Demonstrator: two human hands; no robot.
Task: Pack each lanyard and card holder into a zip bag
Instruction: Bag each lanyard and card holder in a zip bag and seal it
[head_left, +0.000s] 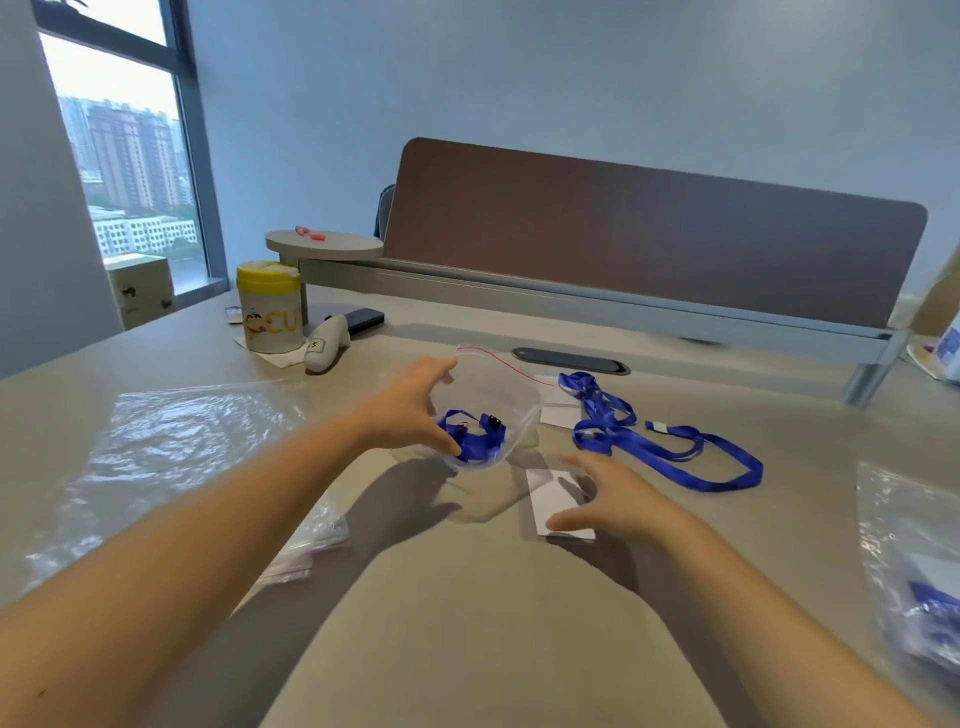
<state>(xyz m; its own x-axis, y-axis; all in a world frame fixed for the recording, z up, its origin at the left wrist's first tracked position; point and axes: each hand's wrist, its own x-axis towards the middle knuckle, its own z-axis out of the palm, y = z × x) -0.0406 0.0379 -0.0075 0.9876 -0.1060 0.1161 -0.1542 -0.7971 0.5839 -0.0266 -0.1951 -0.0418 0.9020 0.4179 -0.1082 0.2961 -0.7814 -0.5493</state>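
Note:
My left hand (410, 405) holds a clear zip bag (493, 389) off the table, thumb and fingers curled round its open mouth. A bunched blue lanyard (475, 439) lies inside the bag. My right hand (608, 499) hovers with spread fingers over a white card holder (550, 499) lying flat on the table. Loose blue lanyards (649, 441) lie tangled to the right, with another card holder (561, 413) behind the bag.
A large sheet of clear plastic (171, 447) covers the left of the table, with small zip bags (306, 556) by my left forearm. A packed bag (919, 587) lies at the right edge. A yellow-lidded canister (269, 306), a white handheld device (324, 343) and a desk divider (649, 244) stand behind.

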